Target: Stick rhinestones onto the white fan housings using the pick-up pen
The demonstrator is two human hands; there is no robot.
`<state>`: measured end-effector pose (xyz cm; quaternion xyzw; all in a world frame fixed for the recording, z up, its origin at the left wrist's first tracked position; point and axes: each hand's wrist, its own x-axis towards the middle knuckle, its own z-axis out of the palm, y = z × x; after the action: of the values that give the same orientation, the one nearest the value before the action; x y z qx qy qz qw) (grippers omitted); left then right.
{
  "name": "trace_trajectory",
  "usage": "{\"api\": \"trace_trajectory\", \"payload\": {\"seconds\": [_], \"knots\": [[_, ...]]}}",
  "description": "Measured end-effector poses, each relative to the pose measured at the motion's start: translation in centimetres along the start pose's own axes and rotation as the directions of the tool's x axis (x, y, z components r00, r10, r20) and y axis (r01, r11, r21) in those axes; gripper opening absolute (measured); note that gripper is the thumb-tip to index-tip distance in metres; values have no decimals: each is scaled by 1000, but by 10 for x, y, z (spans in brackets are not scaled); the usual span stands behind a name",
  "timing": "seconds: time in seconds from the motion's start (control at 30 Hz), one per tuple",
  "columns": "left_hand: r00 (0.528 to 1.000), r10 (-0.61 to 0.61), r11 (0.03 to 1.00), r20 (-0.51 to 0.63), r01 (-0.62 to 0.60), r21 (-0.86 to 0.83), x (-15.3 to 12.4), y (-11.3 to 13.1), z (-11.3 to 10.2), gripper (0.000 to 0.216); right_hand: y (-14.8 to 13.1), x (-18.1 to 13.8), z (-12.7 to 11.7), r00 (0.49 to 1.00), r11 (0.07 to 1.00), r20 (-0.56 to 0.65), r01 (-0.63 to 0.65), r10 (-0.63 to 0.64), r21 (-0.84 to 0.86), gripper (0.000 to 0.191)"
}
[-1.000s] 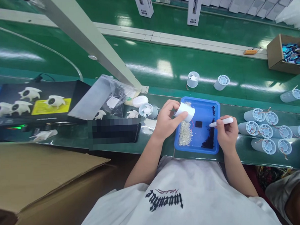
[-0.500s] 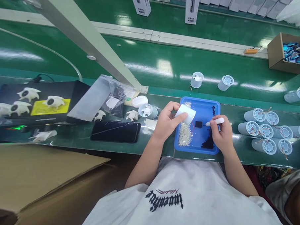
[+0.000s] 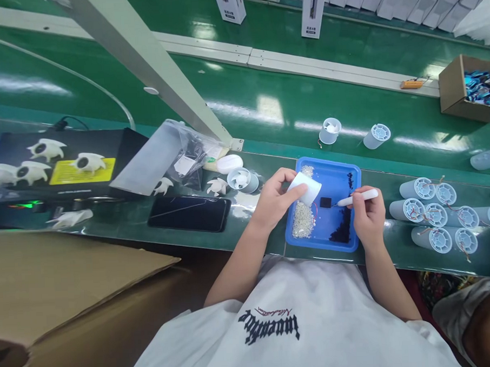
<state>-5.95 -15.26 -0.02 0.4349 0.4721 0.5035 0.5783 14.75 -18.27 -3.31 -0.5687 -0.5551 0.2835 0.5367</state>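
My left hand (image 3: 276,198) has its thumb and fingers clamped around a smooth white plastic cylinder (image 3: 306,189), tilted over the upper left of a shallow blue plastic tray (image 3: 334,174). My right hand (image 3: 369,213) pinches a slim white pen-shaped tool (image 3: 357,198), its thin tip pointing left at a small flat black square (image 3: 326,202) near the tray's middle; I can't tell whether they touch. The tip is clear of the cylinder, so I judge this piece to be unfinished; its inside is hidden, so I can't say what it already holds.

Around these, a heap of pale glittering granules (image 3: 302,221) lies at the tray's lower left, and loose black bits (image 3: 342,230) run down its right side: ample supply left, I'd say.

Farther out, the cluster of pale blue cylinders (image 3: 413,188) at the right of the frame shows spoked ends and some trailing wires, which to me look further along. Left of my hands, a pale blue cylinder with white blades inside (image 3: 245,182) lies beside a loose white bladed fan wheel (image 3: 217,187). More loose white fan wheels (image 3: 87,162) at the frame's left seem unused so far.
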Motion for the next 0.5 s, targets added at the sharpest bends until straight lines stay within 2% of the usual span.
{"api": "trace_trajectory", "payload": {"seconds": [0.13,0.33,0.5], "knots": [[1000,-7,1000,0,7,-2,-1,0,-1,28,4,-1,1,999,998,32,20,-18,-67,18],[1000,-18,1000,-12,18,-17,0,-1,-1,29,7,0,0,996,993,-44,71,-75,-94,18],[1000,-25,999,-13,24,-31,0,-1,1,26,6,0,0,992,982,-3,128,-130,-137,13]]}}
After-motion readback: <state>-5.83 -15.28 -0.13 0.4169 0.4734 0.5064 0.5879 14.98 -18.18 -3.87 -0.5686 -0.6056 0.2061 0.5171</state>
